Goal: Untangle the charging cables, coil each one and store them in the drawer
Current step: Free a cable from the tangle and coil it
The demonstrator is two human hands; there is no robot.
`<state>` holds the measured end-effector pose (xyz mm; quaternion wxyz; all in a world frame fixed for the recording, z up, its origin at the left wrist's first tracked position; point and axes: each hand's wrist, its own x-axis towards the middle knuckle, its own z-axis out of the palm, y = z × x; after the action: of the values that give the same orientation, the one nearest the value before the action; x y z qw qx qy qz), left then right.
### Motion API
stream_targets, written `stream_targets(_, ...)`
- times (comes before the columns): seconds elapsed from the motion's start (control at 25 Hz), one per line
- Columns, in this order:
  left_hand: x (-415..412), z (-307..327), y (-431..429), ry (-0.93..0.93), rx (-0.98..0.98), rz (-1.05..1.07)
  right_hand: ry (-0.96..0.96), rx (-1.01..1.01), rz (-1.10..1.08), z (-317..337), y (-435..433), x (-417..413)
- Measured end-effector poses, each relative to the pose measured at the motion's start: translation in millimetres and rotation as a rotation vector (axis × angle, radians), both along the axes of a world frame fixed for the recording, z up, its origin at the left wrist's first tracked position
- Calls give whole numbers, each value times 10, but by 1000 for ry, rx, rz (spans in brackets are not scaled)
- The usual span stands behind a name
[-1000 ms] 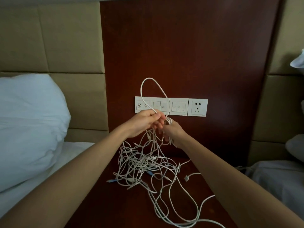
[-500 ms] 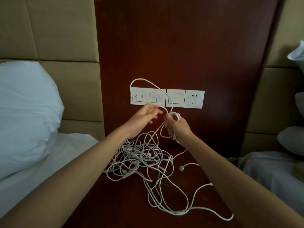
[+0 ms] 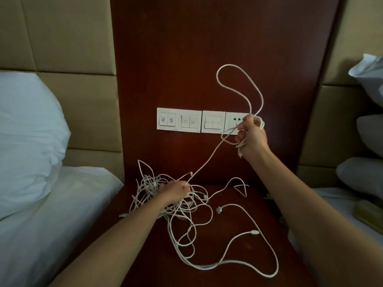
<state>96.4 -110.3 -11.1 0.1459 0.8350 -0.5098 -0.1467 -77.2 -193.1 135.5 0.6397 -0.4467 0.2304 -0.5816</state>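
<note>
A tangle of white charging cables (image 3: 182,206) lies on the dark wooden nightstand (image 3: 234,251). My left hand (image 3: 174,192) is low on the tangle and pinches one strand. That strand runs taut up to my right hand (image 3: 251,137), raised in front of the wall socket. My right hand grips a small coil of the same white cable (image 3: 259,125), and a large loop (image 3: 238,83) rises above it. Loose ends with connectors (image 3: 219,210) trail over the nightstand. No drawer is in view.
A white switch and socket panel (image 3: 190,120) sits on the dark wood wall panel. A bed with a white pillow (image 3: 27,137) borders the nightstand on the left. Another bed with pillows (image 3: 364,175) is on the right.
My hands have parted: the right hand rose to the right with its coil, and the left hand dropped onto the tangle. The strand between them is pulled taut.
</note>
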Motion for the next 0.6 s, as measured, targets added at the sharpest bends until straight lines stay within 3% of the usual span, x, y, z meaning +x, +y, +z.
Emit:
stream_targets(0.12, -124, 345, -1, -202, -61, 82, 28, -8, -56, 8, -99, -97)
stream_targets(0.2, -133, 734, -58, -282, -263, 147, 183, -26, -91, -113, -165, -115)
stream_targets(0.28, -47, 1192, -79, -35, -409, 137, 393, 23, -61, -315, -209, -119)
stream_targets(0.4, 124, 1715, -39, 287, -398, 154, 649, 72, 133, -594, -203, -106)
stream_targets(0.44, 179, 1817, -23, 318, -480, 202, 677, 67, 178, -643, -195, -90)
stream_targets(0.6, 177, 1823, -36, 127, -790, 233, 717, 0, 217, -561, -82, 20)
